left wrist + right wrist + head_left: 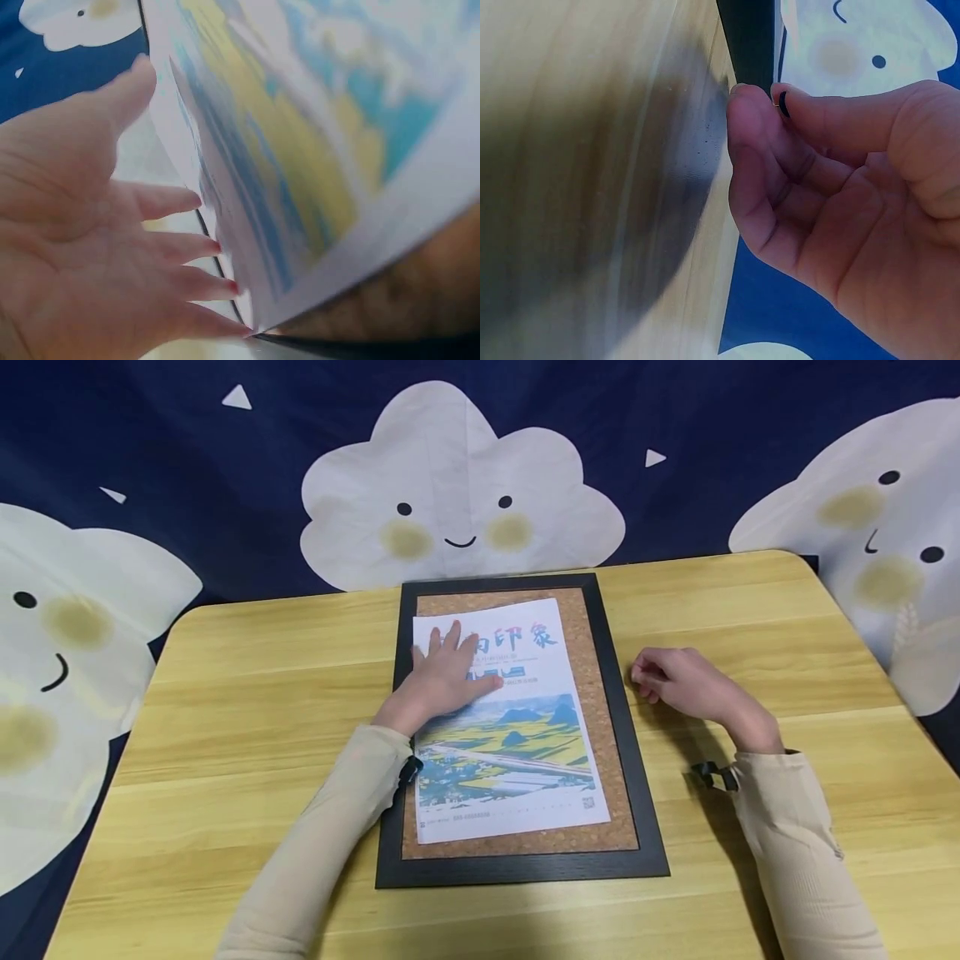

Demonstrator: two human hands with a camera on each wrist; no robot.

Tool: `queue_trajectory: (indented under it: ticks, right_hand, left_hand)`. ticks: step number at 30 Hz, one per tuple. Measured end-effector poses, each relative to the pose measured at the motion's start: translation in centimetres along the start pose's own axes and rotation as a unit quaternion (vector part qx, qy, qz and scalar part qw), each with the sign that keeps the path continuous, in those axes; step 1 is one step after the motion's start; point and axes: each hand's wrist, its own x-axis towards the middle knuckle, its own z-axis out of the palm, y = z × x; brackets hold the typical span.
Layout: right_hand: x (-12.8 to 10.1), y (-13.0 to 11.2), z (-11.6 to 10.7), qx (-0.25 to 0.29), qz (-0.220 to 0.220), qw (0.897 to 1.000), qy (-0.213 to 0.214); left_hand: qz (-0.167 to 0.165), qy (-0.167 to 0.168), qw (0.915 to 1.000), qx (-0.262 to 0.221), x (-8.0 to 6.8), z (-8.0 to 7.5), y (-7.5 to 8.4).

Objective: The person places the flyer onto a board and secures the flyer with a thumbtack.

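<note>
From the head view, the left hand (pixel 442 677) presses flat, fingers spread, on a white printed landscape poster (pixel 510 752) lying on a black-framed cork board (pixel 600 693) mid-table. In the left wrist view, straight fingers (pixel 180 247) meet the paper's left edge. The right wrist view shows the right hand (pixel 840 195), right of the frame, pinching a small black pin (pixel 783 101).

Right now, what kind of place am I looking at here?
Probably a home craft corner or a small staged set, not a workshop. A light wooden table stands before a dark blue cloth with smiling clouds. On the table lies a framed cork board with a printed poster under the left hand.
</note>
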Motion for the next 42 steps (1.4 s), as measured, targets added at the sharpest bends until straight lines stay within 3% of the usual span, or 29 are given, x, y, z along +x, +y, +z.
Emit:
queue_trajectory:
  ticks: [4,8,11,15,21,27,30,36,39,42]
  right_hand:
    - [0.0,0.0,0.0,0.003,-0.001,1.000,0.000]
    - [0.1,0.1,-0.1,0.006,-0.008,1.000,0.002]
    - [0.1,0.1,-0.1,0.005,-0.008,1.000,0.004]
    - [0.0,0.0,-0.1,0.005,-0.005,1.000,-0.004]
    - [-0.1,0.1,-0.1,0.008,-0.004,1.000,-0.007]
    - [-0.2,0.1,-0.3,0.006,-0.002,1.000,-0.007]
    - [0.0,0.0,-0.2,0.006,0.000,1.000,-0.010]
    - [0.1,-0.2,0.0,0.012,0.002,1.000,0.004]
    - [0.1,-0.5,0.0,0.016,0.000,0.999,0.030]
    - [0.1,-0.9,-0.1,0.028,-0.006,0.998,0.054]
  left_hand:
    - [0.009,0.042,0.9985,-0.034,-0.4,-0.2,-0.4]
    - [-0.012,0.093,0.9933,-0.068,-1.1,-0.9,-0.7]
    - [-0.034,0.136,0.9827,-0.121,-1.2,-1.3,-1.0]
    - [-0.056,0.177,0.9612,-0.204,-0.9,-1.7,-1.6]
    - [-0.085,0.192,0.9390,-0.273,-0.5,-2.5,-2.3]
    - [-0.078,0.162,0.9214,-0.344,-0.3,-2.9,-2.6]
    - [-0.071,0.148,0.9199,-0.356,-0.3,-2.9,-2.9]
    - [-0.079,0.134,0.9263,-0.343,-0.9,-3.0,-3.2]
    - [-0.082,0.126,0.9355,-0.320,-1.2,-3.0,-3.0]
    - [-0.071,0.113,0.9500,-0.282,-1.5,-3.0,-2.7]
